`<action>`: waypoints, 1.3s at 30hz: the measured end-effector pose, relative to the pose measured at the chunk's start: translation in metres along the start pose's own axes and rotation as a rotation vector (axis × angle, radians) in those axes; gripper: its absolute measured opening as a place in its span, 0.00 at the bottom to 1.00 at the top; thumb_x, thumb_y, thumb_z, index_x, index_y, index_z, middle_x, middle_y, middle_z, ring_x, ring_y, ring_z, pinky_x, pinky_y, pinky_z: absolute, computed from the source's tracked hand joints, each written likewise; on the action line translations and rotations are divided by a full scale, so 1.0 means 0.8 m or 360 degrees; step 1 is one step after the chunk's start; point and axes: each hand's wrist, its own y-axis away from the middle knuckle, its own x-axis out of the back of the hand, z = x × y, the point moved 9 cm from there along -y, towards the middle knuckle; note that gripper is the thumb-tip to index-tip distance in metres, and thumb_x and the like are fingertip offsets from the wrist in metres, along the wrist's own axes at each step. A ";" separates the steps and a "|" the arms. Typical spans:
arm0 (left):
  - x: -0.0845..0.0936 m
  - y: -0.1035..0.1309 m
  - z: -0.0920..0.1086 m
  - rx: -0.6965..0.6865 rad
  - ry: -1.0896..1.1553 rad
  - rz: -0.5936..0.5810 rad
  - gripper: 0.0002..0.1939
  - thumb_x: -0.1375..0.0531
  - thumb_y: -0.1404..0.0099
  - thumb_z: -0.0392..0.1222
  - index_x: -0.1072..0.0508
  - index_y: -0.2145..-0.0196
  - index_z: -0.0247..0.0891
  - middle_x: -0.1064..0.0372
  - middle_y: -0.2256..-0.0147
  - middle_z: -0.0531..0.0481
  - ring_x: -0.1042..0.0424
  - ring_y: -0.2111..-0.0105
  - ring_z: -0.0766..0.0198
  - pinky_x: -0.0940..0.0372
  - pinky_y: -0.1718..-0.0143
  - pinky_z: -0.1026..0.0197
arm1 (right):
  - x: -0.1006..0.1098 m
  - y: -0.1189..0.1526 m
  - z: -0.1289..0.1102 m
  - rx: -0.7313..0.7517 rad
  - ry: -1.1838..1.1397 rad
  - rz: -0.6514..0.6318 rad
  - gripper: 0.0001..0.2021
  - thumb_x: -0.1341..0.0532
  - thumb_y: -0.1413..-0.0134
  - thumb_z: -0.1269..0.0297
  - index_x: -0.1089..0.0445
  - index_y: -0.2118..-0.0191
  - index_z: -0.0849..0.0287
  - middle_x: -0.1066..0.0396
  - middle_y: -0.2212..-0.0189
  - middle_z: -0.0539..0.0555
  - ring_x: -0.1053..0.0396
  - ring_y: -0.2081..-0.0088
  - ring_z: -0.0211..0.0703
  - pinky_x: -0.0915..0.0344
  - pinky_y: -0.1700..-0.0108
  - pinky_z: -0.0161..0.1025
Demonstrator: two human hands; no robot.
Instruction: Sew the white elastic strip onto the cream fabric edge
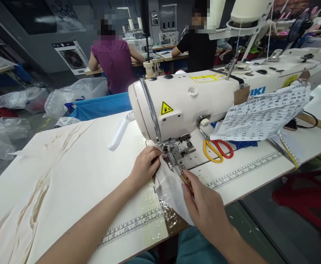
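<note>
My left hand (146,165) is at the needle end of a white sewing machine (174,106), its bent fingers closed on the edge of a white cloth (169,187). The cloth drapes from the needle area toward the table's front edge. Just right of it, my right hand (206,203) pinches a slim brown piece (187,180) between thumb and fingers. A narrow metal part (176,164) runs from that piece up to the presser foot; I cannot tell whether the two are joined. My fingers hide part of the stitching spot.
Scissors (218,150) with yellow and red handles lie right of the needle. A handwritten sheet (265,113) hangs on the machine. Pale fabric (39,198) spreads over the table's left. Printed rulers (243,170) line the front edge. Two people (115,62) sit beyond.
</note>
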 end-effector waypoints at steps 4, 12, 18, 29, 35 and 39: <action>0.002 -0.004 -0.009 0.0119 0.0160 -0.0004 0.10 0.46 0.29 0.39 0.26 0.65 0.39 0.28 0.63 0.48 0.30 0.61 0.61 0.35 0.59 0.59 | -0.013 -0.013 0.001 0.0060 0.0152 0.0021 0.16 0.54 0.32 0.70 0.34 0.47 0.67 0.22 0.60 0.59 0.23 0.66 0.45 0.30 0.71 0.37; -0.004 -0.002 -0.023 0.0236 0.0268 -0.0041 0.09 0.45 0.29 0.41 0.25 0.63 0.40 0.28 0.62 0.49 0.30 0.60 0.62 0.36 0.58 0.60 | -0.020 -0.021 0.003 0.0041 0.0141 0.0009 0.16 0.52 0.33 0.70 0.32 0.48 0.67 0.22 0.64 0.56 0.24 0.69 0.45 0.30 0.75 0.40; -0.003 -0.003 -0.022 0.0225 0.0248 -0.0035 0.09 0.44 0.30 0.40 0.25 0.64 0.41 0.28 0.62 0.50 0.30 0.60 0.62 0.36 0.58 0.60 | -0.021 -0.022 0.003 0.0052 0.0155 0.0028 0.16 0.52 0.34 0.71 0.32 0.48 0.67 0.22 0.64 0.57 0.24 0.70 0.44 0.31 0.75 0.39; -0.002 -0.003 -0.017 0.0176 0.0122 -0.0054 0.08 0.47 0.33 0.37 0.28 0.63 0.39 0.29 0.62 0.48 0.30 0.61 0.60 0.35 0.60 0.58 | -0.027 -0.024 0.002 0.0049 0.0149 0.0001 0.16 0.52 0.33 0.71 0.33 0.47 0.67 0.22 0.61 0.58 0.24 0.68 0.44 0.30 0.73 0.37; -0.005 -0.008 -0.005 0.0058 -0.0144 -0.0061 0.07 0.48 0.36 0.36 0.32 0.62 0.38 0.31 0.64 0.47 0.33 0.64 0.58 0.36 0.64 0.56 | -0.028 -0.018 0.001 0.0069 0.0186 0.0037 0.16 0.52 0.34 0.73 0.34 0.46 0.68 0.23 0.62 0.58 0.24 0.67 0.44 0.32 0.73 0.38; -0.003 -0.008 -0.006 0.0045 -0.0194 -0.0027 0.05 0.48 0.35 0.36 0.32 0.63 0.39 0.31 0.66 0.48 0.33 0.66 0.58 0.37 0.66 0.57 | -0.030 -0.019 0.002 0.0051 0.0150 -0.0003 0.16 0.52 0.34 0.73 0.35 0.45 0.68 0.23 0.62 0.58 0.24 0.68 0.44 0.32 0.73 0.38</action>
